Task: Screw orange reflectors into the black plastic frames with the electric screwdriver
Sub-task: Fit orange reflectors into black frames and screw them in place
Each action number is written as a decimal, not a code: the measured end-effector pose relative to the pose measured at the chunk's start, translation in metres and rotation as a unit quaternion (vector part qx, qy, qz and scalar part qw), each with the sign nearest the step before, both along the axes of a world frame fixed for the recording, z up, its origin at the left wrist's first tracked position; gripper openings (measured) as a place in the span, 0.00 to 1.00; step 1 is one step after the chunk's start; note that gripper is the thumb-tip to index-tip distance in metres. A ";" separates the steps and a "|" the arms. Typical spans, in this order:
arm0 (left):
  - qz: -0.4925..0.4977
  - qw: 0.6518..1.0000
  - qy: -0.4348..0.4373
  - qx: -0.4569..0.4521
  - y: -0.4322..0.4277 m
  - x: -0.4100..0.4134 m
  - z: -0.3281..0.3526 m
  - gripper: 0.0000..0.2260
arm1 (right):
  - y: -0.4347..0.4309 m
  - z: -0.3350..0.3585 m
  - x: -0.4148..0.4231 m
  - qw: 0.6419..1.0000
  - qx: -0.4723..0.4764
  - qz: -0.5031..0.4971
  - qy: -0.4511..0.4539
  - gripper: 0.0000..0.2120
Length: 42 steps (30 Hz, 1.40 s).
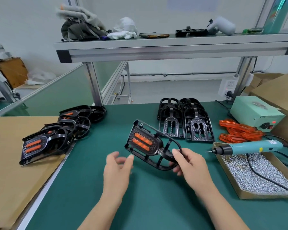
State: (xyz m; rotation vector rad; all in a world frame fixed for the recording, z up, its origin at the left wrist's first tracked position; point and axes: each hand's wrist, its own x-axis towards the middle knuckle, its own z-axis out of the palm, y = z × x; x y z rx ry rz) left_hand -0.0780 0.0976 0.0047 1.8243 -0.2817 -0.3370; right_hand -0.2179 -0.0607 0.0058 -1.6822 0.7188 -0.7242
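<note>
Bright diffuse light, faint shadows, wide-angle bowing at the edges, motion blur on the left hand [118, 165].

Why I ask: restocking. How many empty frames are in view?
4 empty frames, far side of the mat: front left, front right, back left, back right. Others may hide stacked beneath.

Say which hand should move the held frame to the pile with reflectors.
Left, probably. The left hand is open beside the frame, and the pile lies on its side. The right hand grips the frame's curved end, nearer the screwdriver.
</note>
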 end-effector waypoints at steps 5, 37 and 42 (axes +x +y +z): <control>-0.092 0.974 0.197 -0.058 0.000 0.000 0.001 0.14 | 0.008 -0.001 0.016 0.996 0.075 0.038 -0.024 0.15; 0.259 0.927 0.195 -0.188 0.136 0.124 0.004 0.11 | 0.020 -0.033 0.036 0.996 0.019 0.089 0.014 0.15; 0.260 0.918 0.221 -0.202 0.152 0.142 -0.005 0.11 | 0.020 -0.034 0.036 0.996 0.016 0.086 0.012 0.15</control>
